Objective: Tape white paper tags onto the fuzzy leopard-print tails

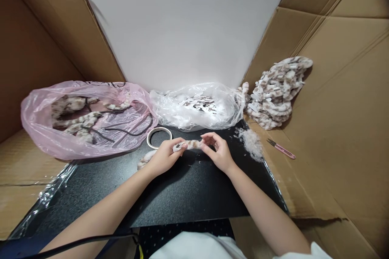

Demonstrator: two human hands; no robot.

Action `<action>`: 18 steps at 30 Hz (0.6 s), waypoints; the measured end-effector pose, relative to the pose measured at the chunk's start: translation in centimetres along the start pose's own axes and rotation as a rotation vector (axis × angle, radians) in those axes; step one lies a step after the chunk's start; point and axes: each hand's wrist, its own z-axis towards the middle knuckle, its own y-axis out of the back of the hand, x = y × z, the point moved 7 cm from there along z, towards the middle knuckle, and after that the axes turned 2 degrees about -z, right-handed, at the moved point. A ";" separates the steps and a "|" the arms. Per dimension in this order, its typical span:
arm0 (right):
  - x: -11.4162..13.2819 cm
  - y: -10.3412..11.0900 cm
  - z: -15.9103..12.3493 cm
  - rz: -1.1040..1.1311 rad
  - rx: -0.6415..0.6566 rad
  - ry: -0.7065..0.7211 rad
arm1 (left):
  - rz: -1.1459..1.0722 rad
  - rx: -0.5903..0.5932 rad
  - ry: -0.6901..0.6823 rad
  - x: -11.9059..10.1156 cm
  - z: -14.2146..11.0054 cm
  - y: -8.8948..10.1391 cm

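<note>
A furry white-and-brown covered headband (189, 145) is held between both hands over the black table top (182, 194). My left hand (164, 156) grips its left part, with the rest of the band curving down under that hand. At the band's right end, my right hand (217, 149) pinches it with the fingertips. A roll of clear tape (158, 136) lies just behind my left hand.
A pink plastic bag (82, 119) with fur-covered and bare dark headbands lies at left. A clear bag (197, 105) sits at centre back. A pile of finished furry bands (278, 89), loose fluff (251, 141) and pink snips (281, 148) are at right. Cardboard walls surround the table.
</note>
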 end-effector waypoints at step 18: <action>-1.6 3.9 1.1 -0.065 -0.163 -0.144 | -0.023 -0.033 0.034 0.7 0.0 0.6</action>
